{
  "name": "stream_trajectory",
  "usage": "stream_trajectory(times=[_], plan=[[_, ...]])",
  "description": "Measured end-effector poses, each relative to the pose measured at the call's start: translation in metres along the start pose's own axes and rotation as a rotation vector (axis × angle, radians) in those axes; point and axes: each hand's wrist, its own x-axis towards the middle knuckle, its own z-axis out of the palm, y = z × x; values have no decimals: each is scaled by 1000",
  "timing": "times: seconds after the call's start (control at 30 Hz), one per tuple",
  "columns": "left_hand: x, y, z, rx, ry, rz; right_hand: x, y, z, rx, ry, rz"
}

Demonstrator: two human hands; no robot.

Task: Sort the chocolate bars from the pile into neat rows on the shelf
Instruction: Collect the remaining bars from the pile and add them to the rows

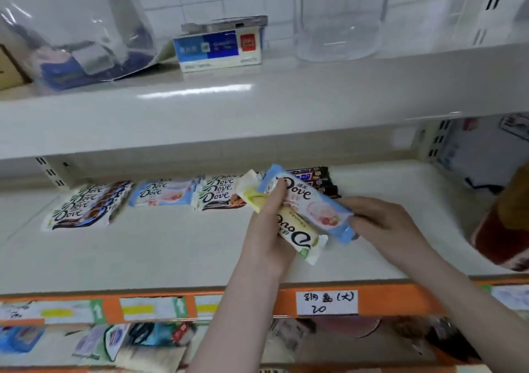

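Chocolate bars: I've got two in hand above the middle shelf point(160, 246) — my left hand point(267, 229) is curled round a white-green Dove bar point(297, 236) w/ a light-blue Dove bar point(310, 203) lying on top, thumb pressed on it, and my right hand point(383, 223) pinches the blue bar's right end. At the back of that shelf sit neat rows: brown Dove stack point(83, 205) on the left, blue Dove stack point(163, 193), another brown stack point(219, 195), then dark bars point(320, 181) behind my hands. Upper shelf holds a blue-white box point(219, 49) & a clear plastic bag point(77, 37).
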Motion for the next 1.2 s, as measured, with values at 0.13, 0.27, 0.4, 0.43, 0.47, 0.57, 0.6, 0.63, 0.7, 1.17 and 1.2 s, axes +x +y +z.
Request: stream_trajectory(times=[0.13, 0.27, 0.4, 0.43, 0.47, 0.57, 0.6, 0.63, 0.7, 1.17, 1.2], plan=[[0, 1, -4, 6, 96, 17, 3, 2, -6, 50, 36, -9], [-4, 5, -10, 12, 124, -2, 12, 2, 0, -157, -31, -35], [-7, 23, -27, 39, 139, 5, 23, -10, 16, -423, -130, -179], [-8, 29, -33, 42, 139, 10, 27, -14, 22, -486, -144, -231], [-9, 35, -38, 38, 137, 14, 30, -18, 28, -525, -151, -273], [-13, 55, -58, 9, 140, 31, 43, -28, 53, -551, -181, -336], [-15, 62, -65, 3, 146, 37, 47, -31, 63, -554, -197, -352], [-18, 69, -73, 0, 151, 44, 52, -35, 74, -559, -212, -371], [-22, 83, -90, -12, 170, 57, 60, -40, 95, -571, -233, -415], [-44, 175, -189, -211, 426, 176, 122, -62, 230, -662, -188, -590], [-45, 179, -193, -213, 428, 172, 126, -62, 238, -671, -173, -608]])
